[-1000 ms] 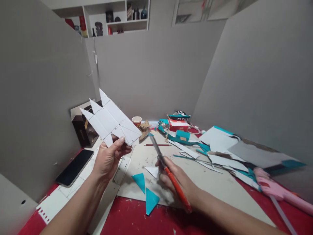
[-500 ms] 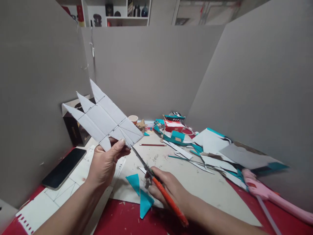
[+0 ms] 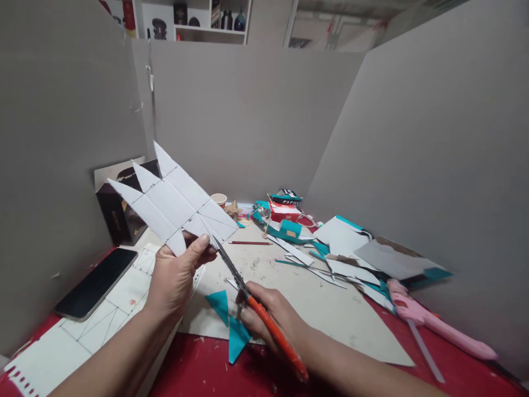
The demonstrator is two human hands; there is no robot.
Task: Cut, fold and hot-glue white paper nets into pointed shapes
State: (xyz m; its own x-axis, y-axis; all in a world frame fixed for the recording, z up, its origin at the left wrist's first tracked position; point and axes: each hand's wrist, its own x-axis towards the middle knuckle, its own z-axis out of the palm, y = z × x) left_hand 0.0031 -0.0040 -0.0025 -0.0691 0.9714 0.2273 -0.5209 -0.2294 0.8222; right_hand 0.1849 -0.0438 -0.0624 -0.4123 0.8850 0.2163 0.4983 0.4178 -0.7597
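Observation:
My left hand [image 3: 177, 275] pinches the lower edge of a white cardboard piece [image 3: 173, 201], tilted up above the table. Pointed tabs stand out at its upper left end, and dark pencil lines cross its face. In my right hand [image 3: 273, 314] are scissors [image 3: 264, 317] with orange handles. Their blades meet the cardboard's lower right edge, close to my left thumb; how far apart the blades are is hard to see. Beneath my right hand lie two teal cardboard triangles [image 3: 238, 339].
A black phone [image 3: 97, 284] rests on drawn-on paper [image 3: 95, 331] at left, before a dark box [image 3: 119, 215]. White and teal scraps [image 3: 351, 270] are heaped at right beside a pink glue gun [image 3: 438, 320]. A pencil [image 3: 250, 243] and paper cup [image 3: 219, 199] lie farther back.
The scissor tips have moved left and up, farther along the cardboard's lower right edge towards my left thumb. The camera view has shifted slightly, so the table items appear farther left.

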